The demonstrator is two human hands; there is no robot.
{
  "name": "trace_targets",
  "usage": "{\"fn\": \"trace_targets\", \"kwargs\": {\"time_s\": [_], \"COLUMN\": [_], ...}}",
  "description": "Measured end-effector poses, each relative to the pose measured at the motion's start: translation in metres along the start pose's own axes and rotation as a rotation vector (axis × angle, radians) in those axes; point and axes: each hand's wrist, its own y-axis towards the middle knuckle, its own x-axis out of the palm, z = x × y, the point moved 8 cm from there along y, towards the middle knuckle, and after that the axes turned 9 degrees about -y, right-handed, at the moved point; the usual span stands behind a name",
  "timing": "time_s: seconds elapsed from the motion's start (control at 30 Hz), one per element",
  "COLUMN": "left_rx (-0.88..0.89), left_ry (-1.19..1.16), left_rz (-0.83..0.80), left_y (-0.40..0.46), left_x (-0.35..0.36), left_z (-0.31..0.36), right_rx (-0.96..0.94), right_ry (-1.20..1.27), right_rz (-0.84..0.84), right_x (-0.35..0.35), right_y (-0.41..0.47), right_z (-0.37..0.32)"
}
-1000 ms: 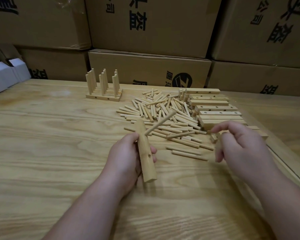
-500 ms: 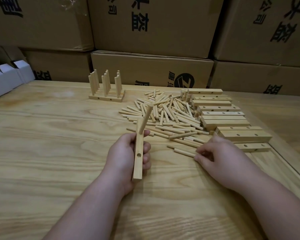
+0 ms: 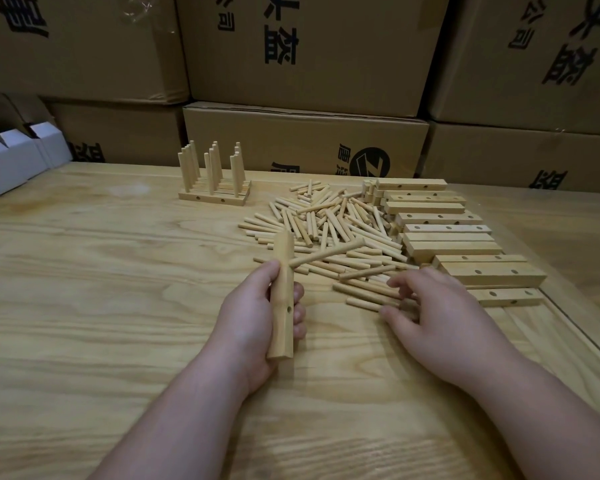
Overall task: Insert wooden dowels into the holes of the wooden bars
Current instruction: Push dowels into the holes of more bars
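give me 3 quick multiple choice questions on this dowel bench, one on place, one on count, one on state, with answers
1. Where do the finished bars stand?
A. far left of the dowel pile
B. right of the loose bars
C. under the right hand

2. How many dowels are in the held bar?
A. none
B. one
C. three

3. What is the right hand doing?
A. gripping a bar
B. resting idle in the lap
C. reaching into loose dowels

Answers:
1 A, finished bars sit left of the pile.
2 B, one dowel juts from the bar the left hand holds.
3 C, right hand fingers spread over dowels.
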Motion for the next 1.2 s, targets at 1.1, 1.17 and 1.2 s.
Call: {"fn": "trace_targets", "kwargs": {"time_s": [1.1,1.17,1.2], "left_rx": [0.486,0.561,0.568], "left_ry": [0.763,0.763,0.728], "left_rz": [-0.198,-0.118,-0.096], "left_y": [-0.018,-0.02,-0.021], "left_x": [0.02,0.013,0.011], "left_z": [0.015,0.027,0.032], "right_rx": [-0.062,0.044,0.082], "right_ry": [0.614,0.745,0.791], "right_rz": [-0.158,-0.18,-0.172], "right_x": [0.012,0.016,0.016], "right_y": [-0.002,-0.002,-0.002], "right_z": [-0.048,-0.04,-0.035]}}
